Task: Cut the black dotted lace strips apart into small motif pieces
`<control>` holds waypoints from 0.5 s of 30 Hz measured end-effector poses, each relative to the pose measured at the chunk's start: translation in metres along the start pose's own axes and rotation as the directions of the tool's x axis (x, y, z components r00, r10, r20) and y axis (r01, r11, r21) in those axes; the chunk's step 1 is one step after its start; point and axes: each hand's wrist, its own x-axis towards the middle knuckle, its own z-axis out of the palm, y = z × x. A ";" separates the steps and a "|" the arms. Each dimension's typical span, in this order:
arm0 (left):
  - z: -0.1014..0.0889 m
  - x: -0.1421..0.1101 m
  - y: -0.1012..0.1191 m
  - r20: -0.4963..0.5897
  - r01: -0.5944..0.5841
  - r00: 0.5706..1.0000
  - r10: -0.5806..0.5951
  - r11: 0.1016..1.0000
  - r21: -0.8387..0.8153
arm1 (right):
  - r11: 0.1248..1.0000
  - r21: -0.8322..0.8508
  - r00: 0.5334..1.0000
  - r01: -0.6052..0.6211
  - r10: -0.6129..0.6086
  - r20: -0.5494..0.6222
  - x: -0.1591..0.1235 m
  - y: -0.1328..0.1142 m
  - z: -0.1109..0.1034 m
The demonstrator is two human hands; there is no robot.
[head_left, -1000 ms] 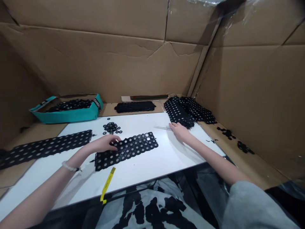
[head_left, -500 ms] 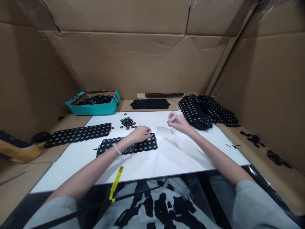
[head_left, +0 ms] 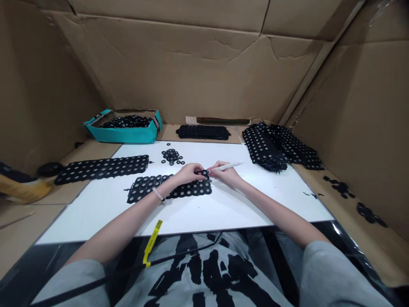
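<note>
A black sheet of joined rings with pale centres lies in the middle of the white board. My left hand reaches across it and pinches its far right corner, which is slightly raised. My right hand is closed around a slim white pen-like tool, whose back end sticks out to the right. The tool's tip is at that same corner, too small to make out. Beyond my left hand is a small heap of loose black rings.
Another dotted black sheet lies to the left. At the back are a teal box of black pieces, a dark stack and a dotted pile. Black scraps lie right. Cardboard walls enclose the board.
My left hand has slid right along the sheet to its far right corner. My right hand has picked up the white tool beside the dotted pile and brought it left to that corner.
</note>
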 end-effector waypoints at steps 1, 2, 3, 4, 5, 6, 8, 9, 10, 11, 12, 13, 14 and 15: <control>-0.001 0.000 -0.001 0.021 -0.005 1.000 0.006 1.000 -0.030 | 0.999 0.033 1.000 -0.026 0.026 -0.006 0.000 0.002 0.002; -0.001 0.001 -0.001 0.036 -0.005 0.999 0.007 0.999 -0.054 | 0.997 0.066 0.999 -0.045 0.046 -0.016 0.001 0.003 0.004; -0.001 0.001 -0.002 0.045 0.000 0.999 0.003 0.997 -0.080 | 0.994 0.095 0.998 -0.058 0.060 -0.028 0.001 0.004 0.006; -0.001 0.001 -0.002 0.044 0.006 0.999 -0.001 0.994 -0.113 | 0.991 0.120 0.997 -0.064 0.069 -0.036 0.002 0.003 0.007; -0.001 0.002 -0.003 0.038 0.010 0.999 -0.004 0.989 -0.149 | 0.989 0.135 0.997 -0.065 0.071 -0.042 0.002 0.003 0.007; 0.000 0.002 -0.003 0.029 0.012 1.000 -0.006 0.983 -0.183 | 0.988 0.142 0.997 -0.061 0.068 -0.046 0.002 0.001 0.007; 0.001 0.003 -0.004 0.010 0.014 1.000 -0.012 0.975 -0.222 | 0.988 0.144 0.996 -0.054 0.062 -0.056 0.001 -0.001 0.007; 0.002 0.003 -0.005 0.002 0.016 1.000 -0.016 0.973 -0.231 | 0.988 0.141 0.996 -0.054 0.063 -0.060 0.001 -0.001 0.007; 0.003 0.003 -0.005 -0.004 0.019 1.000 -0.020 0.971 -0.238 | 0.989 0.139 0.996 -0.055 0.064 -0.062 0.001 -0.001 0.007; 0.003 0.003 -0.006 -0.008 0.023 1.000 -0.026 0.969 -0.245 | 0.989 0.137 0.996 -0.055 0.064 -0.063 0.001 0.000 0.007; 0.003 0.003 -0.006 -0.014 0.028 0.999 -0.032 0.966 -0.256 | 0.989 0.135 0.996 -0.054 0.063 -0.061 0.001 0.001 0.007; 0.002 0.003 -0.006 -0.013 0.033 0.999 -0.038 0.961 -0.274 | 0.990 0.133 0.996 -0.051 0.060 -0.060 0.001 0.002 0.008; 0.001 0.002 -0.005 -0.005 0.040 0.999 -0.043 0.954 -0.298 | 0.991 0.129 0.997 -0.047 0.055 -0.061 0.001 0.003 0.008; 0.000 0.002 -0.005 0.012 0.049 0.999 -0.047 0.945 -0.324 | 0.991 0.125 0.997 -0.041 0.049 -0.064 0.002 0.005 0.009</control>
